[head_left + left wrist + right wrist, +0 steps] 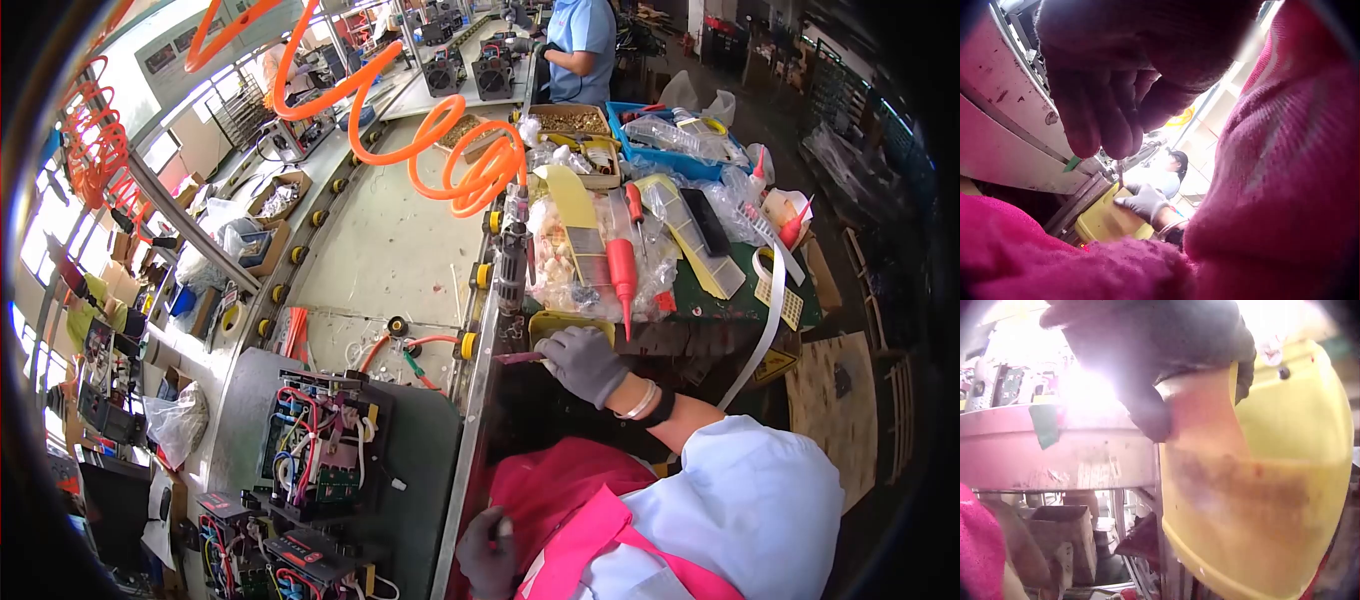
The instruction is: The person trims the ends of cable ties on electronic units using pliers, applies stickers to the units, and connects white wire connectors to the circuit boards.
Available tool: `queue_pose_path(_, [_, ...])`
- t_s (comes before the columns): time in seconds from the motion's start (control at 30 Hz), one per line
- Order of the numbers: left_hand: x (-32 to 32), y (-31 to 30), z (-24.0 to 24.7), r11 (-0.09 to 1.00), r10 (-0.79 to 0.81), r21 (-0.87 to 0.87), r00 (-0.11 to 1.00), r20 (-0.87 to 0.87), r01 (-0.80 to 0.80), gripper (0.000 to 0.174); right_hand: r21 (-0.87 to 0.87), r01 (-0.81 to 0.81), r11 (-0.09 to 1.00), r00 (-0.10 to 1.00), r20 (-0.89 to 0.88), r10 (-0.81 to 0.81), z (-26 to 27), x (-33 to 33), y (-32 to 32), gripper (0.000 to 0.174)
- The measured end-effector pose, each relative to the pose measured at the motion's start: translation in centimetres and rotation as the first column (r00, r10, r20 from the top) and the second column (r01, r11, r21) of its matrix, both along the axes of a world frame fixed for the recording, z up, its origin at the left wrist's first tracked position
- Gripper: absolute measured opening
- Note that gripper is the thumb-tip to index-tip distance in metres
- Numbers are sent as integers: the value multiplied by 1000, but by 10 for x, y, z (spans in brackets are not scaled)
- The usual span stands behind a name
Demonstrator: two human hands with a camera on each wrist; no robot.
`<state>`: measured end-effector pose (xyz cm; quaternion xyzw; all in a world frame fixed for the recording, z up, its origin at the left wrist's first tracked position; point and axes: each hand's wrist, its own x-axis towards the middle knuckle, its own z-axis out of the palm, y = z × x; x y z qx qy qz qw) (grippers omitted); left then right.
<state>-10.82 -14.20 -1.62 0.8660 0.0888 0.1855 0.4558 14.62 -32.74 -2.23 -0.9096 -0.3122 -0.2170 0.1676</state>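
Observation:
My right hand, in a grey glove, grips the upper edge of a yellow plastic bin at the bench's side. Its thumb lies on the bin's near face and its fingers go over the edge in the right wrist view. Beside those fingertips a thin reddish strip shows in the head view. My left hand, also gloved, hangs low by the pink apron. In the left wrist view the left fingers are loosely curled, dark against the light, with nothing visible in them.
Wired electronic units stand on the dark green board to the left. An orange coiled hose hangs above the line. A red squeeze bottle, tape and bags crowd the side table. Another person stands further up.

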Motion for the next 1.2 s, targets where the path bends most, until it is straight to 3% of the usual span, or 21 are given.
queue_pose_path(0.07, [6,12,1,993,-11,120,997,76,1,23,145,-91,985,996,10,90,40,-13,1,15])
queue_pose_path(0.1, [10,12,10,999,25,-20,1000,10,-25,24,256,-198,946,971,-81,226,58,-18,4,20])
queue_pose_path(0.13, [16,14,18,996,40,-85,998,53,-35,27,373,-287,883,918,-156,364,71,-22,9,25])
queue_pose_path(0.17, [24,18,26,997,58,46,989,138,-65,38,472,-377,797,835,-200,513,75,-26,19,27])
queue_pose_path(0.2, [31,21,34,979,65,174,972,227,-106,50,585,-420,694,673,-312,671,85,-32,32,26])
queue_pose_path(0.27, [37,19,57,994,101,14,970,222,-107,64,685,-433,586,450,-399,799,85,-50,62,26])
queue_pose_path(0.3, [35,24,51,994,97,31,968,230,-107,68,706,-427,565,372,-432,821,84,-59,77,27])
queue_pose_path(0.4, [11,35,26,934,300,-228,950,88,-274,27,728,-469,500,234,-444,865,65,-70,115,27])
queue_pose_path(0.5, [-16,49,6,810,412,-414,905,-105,-417,21,799,-405,444,-3,-487,874,54,-69,138,23])
queue_pose_path(0.53, [-19,51,0,744,438,-487,884,-164,-458,20,812,-372,450,26,-476,879,54,-69,140,22])
queue_pose_path(0.6, [-17,52,4,768,461,-437,878,-130,-468,24,831,-307,464,88,-460,883,58,-68,144,20])
queue_pose_path(0.67, [-22,60,-7,779,461,-443,884,-76,-444,28,841,-105,530,30,-530,847,75,-57,139,16])
queue_pose_path(0.73, [-25,70,-20,684,485,-537,858,-170,-493,33,931,-159,328,206,-293,934,62,-49,143,12])
queue_pose_path(0.83, [-23,76,-21,638,479,-575,849,-223,-512,32,790,-562,243,494,85,865,50,-37,158,11])
queue_pose_path(0.93, [-21,78,-27,673,486,-542,853,-191,-504,33,702,-604,378,516,-17,856,24,-37,163,13])
queue_pose_path(1.0, [-19,79,-27,736,497,-453,856,-144,-504,38,756,-535,378,547,-30,836,13,-37,168,12])
queue_pose_path(1.1, [-9,69,-2,748,515,-438,852,-93,-499,54,796,-441,414,597,-85,798,3,-36,170,12])
queue_pose_path(1.17, [1,77,-22,893,446,-108,892,79,-437,35,725,-430,538,601,-215,770,-5,-28,166,12])
queue_pose_path(1.2, [-10,82,-32,912,406,22,911,65,-409,37,689,-428,585,568,-299,767,-10,-29,168,12])
